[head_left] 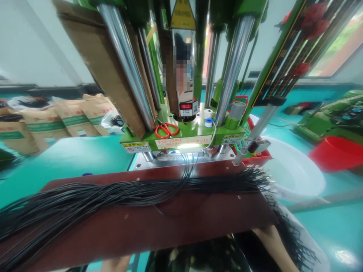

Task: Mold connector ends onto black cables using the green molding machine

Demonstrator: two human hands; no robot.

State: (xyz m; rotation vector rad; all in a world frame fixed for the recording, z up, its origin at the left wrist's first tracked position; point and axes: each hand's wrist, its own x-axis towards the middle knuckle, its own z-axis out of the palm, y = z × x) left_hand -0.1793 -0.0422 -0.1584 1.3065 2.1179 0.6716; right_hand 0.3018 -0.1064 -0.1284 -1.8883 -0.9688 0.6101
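Observation:
A long bundle of black cables (119, 192) lies across a dark red-brown board (181, 223), its tipped ends (259, 175) at the right. A few strands run from the bundle into the gap of a green press machine (195, 130). At the bottom edge, my left hand (116, 263) is partly in view below the board's front edge, its fingers hidden. My right hand (265, 234) reaches to the board's front right corner; the board covers its fingers. Whether either hand grips anything cannot be seen.
Red-handled scissors (166, 130) and a blue-white tape roll (208, 122) sit on the press. Right are a white tub (295, 166), a red basin (337, 153) and a bag of black cables (297, 238). Paper sacks (68, 115) stand left. Behind the press is a person (184, 75).

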